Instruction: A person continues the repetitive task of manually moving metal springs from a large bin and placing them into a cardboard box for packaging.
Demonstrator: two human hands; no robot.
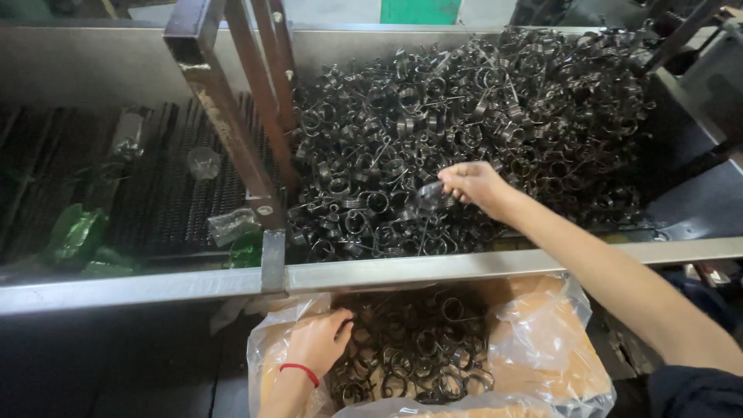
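Now right hand (474,186) gripping spring (430,193), left hand (317,342) in box (534,364)

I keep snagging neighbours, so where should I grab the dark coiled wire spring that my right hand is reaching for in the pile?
Probably pinch the dark coiled wire spring by its round coil, coming from above as the right hand does; its straight legs look tangled with neighbours in the spring pile.

**Metal-parts factory floor**

We're at a steel trough (464,267) heaped with dark coil springs (472,131). Behind the trough: rusty frame (224,116). Below the trough: plastic-lined carton (542,348) of springs. Left of the trough: ribbed conveyor belt (170,186).
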